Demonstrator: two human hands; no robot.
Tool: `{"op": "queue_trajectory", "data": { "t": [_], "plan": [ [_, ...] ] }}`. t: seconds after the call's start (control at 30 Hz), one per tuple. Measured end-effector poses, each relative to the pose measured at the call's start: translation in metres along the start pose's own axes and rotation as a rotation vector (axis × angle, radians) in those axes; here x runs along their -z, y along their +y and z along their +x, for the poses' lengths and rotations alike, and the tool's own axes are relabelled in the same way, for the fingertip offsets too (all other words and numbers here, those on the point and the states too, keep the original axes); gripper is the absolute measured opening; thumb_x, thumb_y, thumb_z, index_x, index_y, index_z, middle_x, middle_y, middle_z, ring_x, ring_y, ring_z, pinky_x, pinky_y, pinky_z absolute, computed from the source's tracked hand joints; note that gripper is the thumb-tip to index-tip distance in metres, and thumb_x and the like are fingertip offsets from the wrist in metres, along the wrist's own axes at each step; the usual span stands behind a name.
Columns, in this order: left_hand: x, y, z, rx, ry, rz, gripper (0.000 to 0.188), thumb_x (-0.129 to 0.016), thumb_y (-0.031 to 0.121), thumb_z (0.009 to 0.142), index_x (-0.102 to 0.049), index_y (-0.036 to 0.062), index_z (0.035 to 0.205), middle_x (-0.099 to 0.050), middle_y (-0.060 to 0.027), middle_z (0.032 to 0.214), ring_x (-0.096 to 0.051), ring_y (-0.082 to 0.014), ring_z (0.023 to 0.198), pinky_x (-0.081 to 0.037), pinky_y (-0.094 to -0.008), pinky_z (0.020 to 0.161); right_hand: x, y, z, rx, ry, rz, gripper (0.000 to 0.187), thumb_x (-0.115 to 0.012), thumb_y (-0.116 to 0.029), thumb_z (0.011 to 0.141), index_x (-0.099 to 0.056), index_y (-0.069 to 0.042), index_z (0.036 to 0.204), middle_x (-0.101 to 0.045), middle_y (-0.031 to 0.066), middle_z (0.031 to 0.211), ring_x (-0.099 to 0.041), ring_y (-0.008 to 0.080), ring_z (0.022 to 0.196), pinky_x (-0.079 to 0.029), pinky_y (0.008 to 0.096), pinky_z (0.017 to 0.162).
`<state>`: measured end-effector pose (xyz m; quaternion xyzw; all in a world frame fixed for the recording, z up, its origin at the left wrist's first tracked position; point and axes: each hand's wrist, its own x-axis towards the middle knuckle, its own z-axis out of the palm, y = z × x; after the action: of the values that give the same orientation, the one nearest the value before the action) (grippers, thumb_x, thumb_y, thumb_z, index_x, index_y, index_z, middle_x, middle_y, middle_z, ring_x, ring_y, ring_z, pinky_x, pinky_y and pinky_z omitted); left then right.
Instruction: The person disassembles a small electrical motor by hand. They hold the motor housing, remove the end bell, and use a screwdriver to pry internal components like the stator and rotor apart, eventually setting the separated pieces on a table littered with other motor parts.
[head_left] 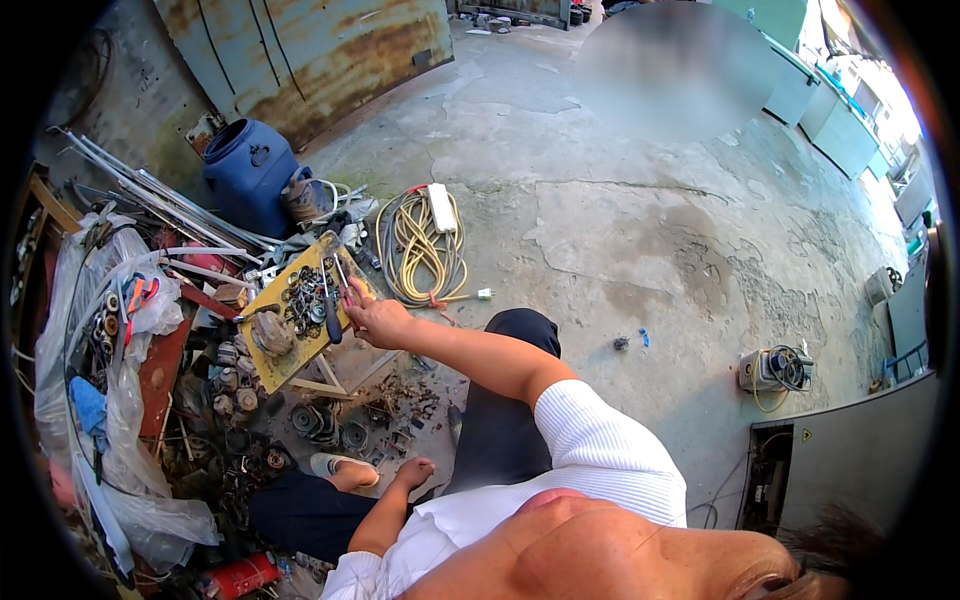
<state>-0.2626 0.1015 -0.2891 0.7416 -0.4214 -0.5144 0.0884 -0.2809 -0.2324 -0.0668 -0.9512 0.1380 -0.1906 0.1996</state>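
Note:
My right hand (376,318) reaches over the far right part of a yellow board (275,372). Its fingers are closed around the near end of a slim metal tool (339,268), whose exact kind I cannot make out. Just left of those fingers lies a screwdriver (332,322) with a dark handle. Small metal rings and parts (304,300) are heaped on the board, and a greyish-brown bundle (271,333) sits at its left side. Close to my body, my left hand (415,472) is curled into a fist beside my leg, with nothing visible in it.
A coiled yellow cable (420,262) with a white power strip (441,208) lies beyond the board. A blue barrel (248,178) stands at the far left. Metal scrap (315,424) and plastic sheeting (130,400) crowd the left. A corded device (777,369) sits on the concrete floor rightward.

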Motion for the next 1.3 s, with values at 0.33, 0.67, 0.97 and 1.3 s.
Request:
{"op": "queue_trajectory", "data": {
  "t": [0.33, 0.67, 0.97, 1.3],
  "plan": [
    [0.001, 0.002, 0.0, 0.158, 0.037, 0.119, 0.053, -0.076, 0.034, 0.07, -0.067, 0.0143, 0.118, -0.072, -0.012, 0.102, -0.067, -0.0258, 0.098, -0.052, -0.0366, 0.088, 0.014, -0.005, -0.003, -0.009, -0.061, 0.046, 0.063, -0.066, -0.026, 0.08, -0.045, -0.003, 0.135, -0.029, 0.0364, 0.147, -0.069, 0.0367, 0.086, -0.057, 0.0434, 0.072],
    [-0.003, -0.005, 0.001, 0.132, 0.076, 0.094, 0.049, -0.073, 0.03, 0.07, -0.068, 0.0143, 0.116, -0.071, -0.0123, 0.098, -0.067, -0.0276, 0.096, -0.052, -0.0374, 0.087, 0.017, -0.011, -0.005, -0.026, -0.042, 0.044, 0.063, -0.068, -0.027, 0.079, -0.045, -0.006, 0.134, -0.033, 0.0341, 0.14, -0.068, 0.0363, 0.088, -0.056, 0.0433, 0.072],
    [-0.003, -0.003, 0.003, 0.104, 0.051, 0.105, 0.049, -0.073, 0.03, 0.071, -0.067, 0.0123, 0.116, -0.071, -0.0147, 0.1, -0.067, -0.028, 0.098, -0.052, -0.0363, 0.088, 0.002, 0.0, -0.002, -0.02, -0.039, -0.004, 0.066, -0.069, -0.029, 0.08, -0.045, -0.006, 0.137, -0.02, 0.0384, 0.15, -0.07, 0.0362, 0.084, -0.056, 0.0425, 0.071],
    [-0.006, -0.004, 0.005, 0.106, -0.013, 0.143, 0.05, -0.072, 0.033, 0.072, -0.066, 0.0123, 0.118, -0.071, -0.0156, 0.103, -0.067, -0.0281, 0.099, -0.051, -0.0353, 0.09, 0.002, -0.003, -0.002, -0.003, -0.02, 0.02, 0.068, -0.069, -0.027, 0.079, -0.043, -0.005, 0.138, -0.02, 0.0382, 0.15, -0.069, 0.0364, 0.083, -0.056, 0.042, 0.072]
  ]
}}
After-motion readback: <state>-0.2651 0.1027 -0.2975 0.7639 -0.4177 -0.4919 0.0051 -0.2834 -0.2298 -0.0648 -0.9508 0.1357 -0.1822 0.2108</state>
